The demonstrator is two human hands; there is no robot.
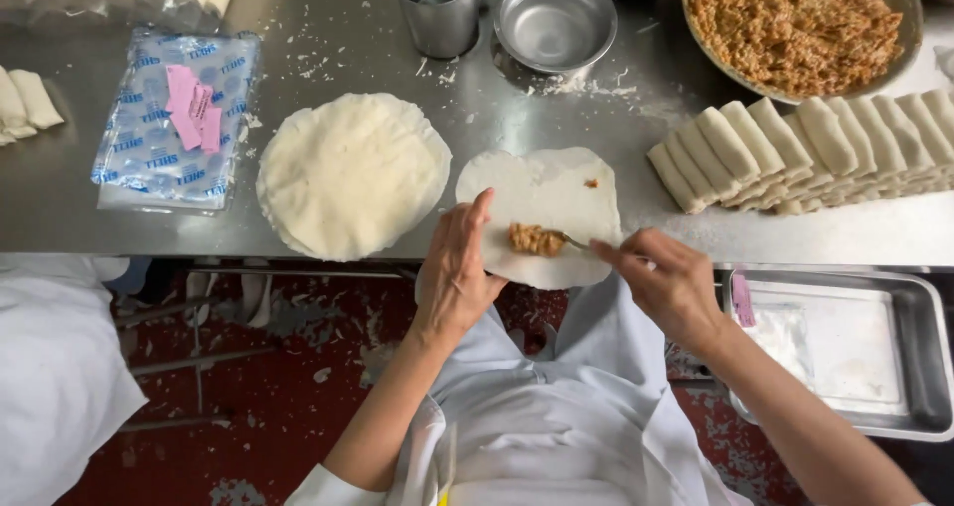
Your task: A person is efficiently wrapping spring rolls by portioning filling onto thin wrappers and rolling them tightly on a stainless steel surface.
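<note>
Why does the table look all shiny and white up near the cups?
In the head view, overhead light glares off the steel table, brightest by the metal cup and bowl; the right hand with its spoon looks slightly smeared; edges bend a little.

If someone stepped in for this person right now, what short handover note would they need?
Left hand: open, fingertips steadying the near edge of the single wrapper.
Right hand: shut on a small spoon, its tip in the filling mound on that wrapper.
Nearby: wrapper stack to the left, filling tray at the far right, finished rolls lined up on the right.
Done: many rolls made; filling is on this wrapper.
Left: this wrapper is still flat, not folded or rolled; the stack remains.
</note>
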